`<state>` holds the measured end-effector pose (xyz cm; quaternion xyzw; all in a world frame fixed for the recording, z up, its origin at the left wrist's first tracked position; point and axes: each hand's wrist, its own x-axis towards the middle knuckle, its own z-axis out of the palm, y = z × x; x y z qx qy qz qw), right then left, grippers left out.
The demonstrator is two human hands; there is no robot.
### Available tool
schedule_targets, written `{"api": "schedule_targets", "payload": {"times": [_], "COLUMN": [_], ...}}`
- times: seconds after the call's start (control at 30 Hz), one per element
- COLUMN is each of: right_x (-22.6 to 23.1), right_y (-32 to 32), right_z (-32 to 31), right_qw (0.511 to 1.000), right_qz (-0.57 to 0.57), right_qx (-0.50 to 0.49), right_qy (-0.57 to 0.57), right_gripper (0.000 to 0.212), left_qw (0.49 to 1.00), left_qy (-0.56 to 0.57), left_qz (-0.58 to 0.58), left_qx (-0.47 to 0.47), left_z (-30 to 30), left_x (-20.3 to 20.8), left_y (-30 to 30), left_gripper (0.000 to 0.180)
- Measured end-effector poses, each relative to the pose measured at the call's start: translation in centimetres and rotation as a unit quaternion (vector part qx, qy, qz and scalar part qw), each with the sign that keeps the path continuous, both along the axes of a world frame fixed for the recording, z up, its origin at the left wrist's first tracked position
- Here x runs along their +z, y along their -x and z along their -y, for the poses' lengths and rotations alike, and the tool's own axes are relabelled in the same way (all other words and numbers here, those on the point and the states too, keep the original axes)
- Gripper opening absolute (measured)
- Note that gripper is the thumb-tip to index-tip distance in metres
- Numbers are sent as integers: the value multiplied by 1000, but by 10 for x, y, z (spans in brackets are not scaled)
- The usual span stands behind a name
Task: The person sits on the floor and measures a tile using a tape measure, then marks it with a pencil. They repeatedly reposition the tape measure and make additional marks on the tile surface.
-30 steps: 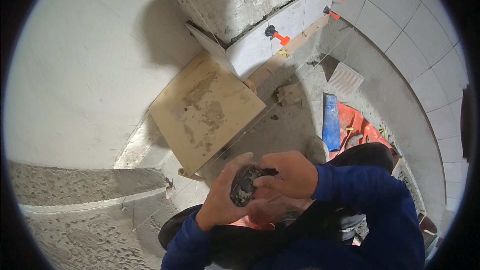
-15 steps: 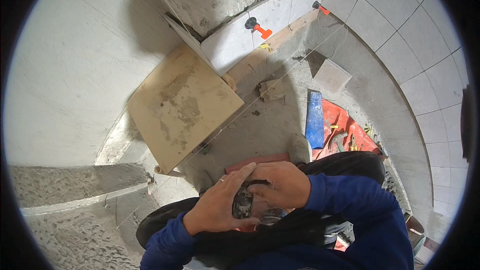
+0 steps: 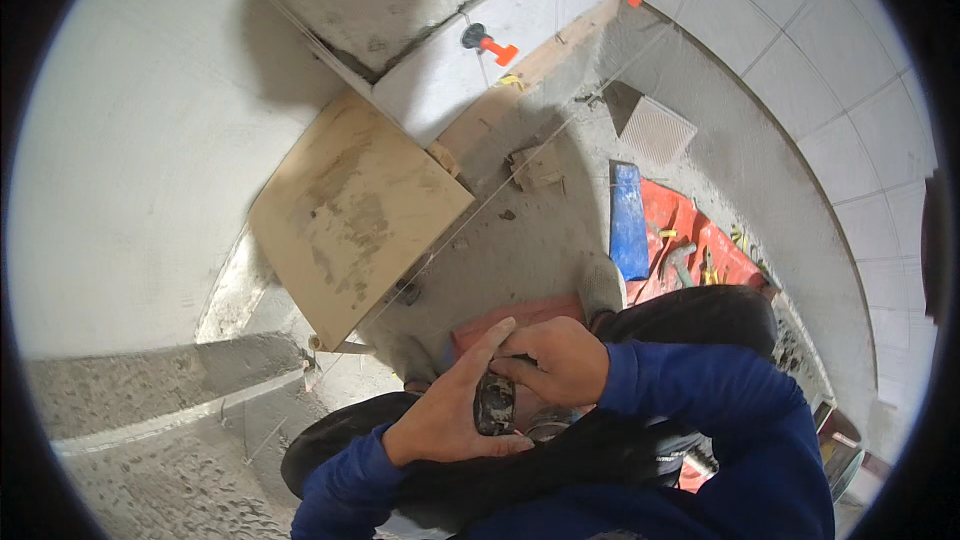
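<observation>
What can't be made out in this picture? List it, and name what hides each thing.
All in the head view:
- Dark object: its upper end is covered by the right hand, its left side by the left hand.
- Red sheet: its near part is hidden behind the dark trouser leg.
- Yellow tool: too small to identify.
- Tiled wall: cut off by the lens's dark rim.

The left forearm (image 3: 345,480) slanted in from seven o'clock, its left hand (image 3: 445,418) cupped, fingers (image 3: 489,345) aimed at one o'clock, thumb toward three. The right arm (image 3: 760,410) bent at the elbow, forearm pointing to nine, its right hand (image 3: 560,365) curled just beside the left fingertips.
</observation>
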<state>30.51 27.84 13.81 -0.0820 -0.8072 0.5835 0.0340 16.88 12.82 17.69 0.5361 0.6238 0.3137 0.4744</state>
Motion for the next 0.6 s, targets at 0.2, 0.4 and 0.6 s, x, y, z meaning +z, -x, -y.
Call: {"api": "schedule_targets", "payload": {"times": [0.2, 0.4, 0.6], "right_x": [1, -2, 3], "right_y": [-3, 0, 4], "right_z": [-9, -11, -13], "right_qw": [999, 997, 994], "right_qz": [12, -2, 72], "right_qx": [9, -52, -64], "right_qy": [-37, 62, 56], "right_gripper": [22, 18, 23], "left_qw": [999, 984, 926], "left_qy": [-16, -59, -42], "left_qz": [-21, 95, 215], "left_qx": [23, 139, 307], "left_z": [2, 8, 7], "left_x": [-10, -12, -14], "left_y": [4, 5, 11], "left_gripper": [121, 89, 52]}}
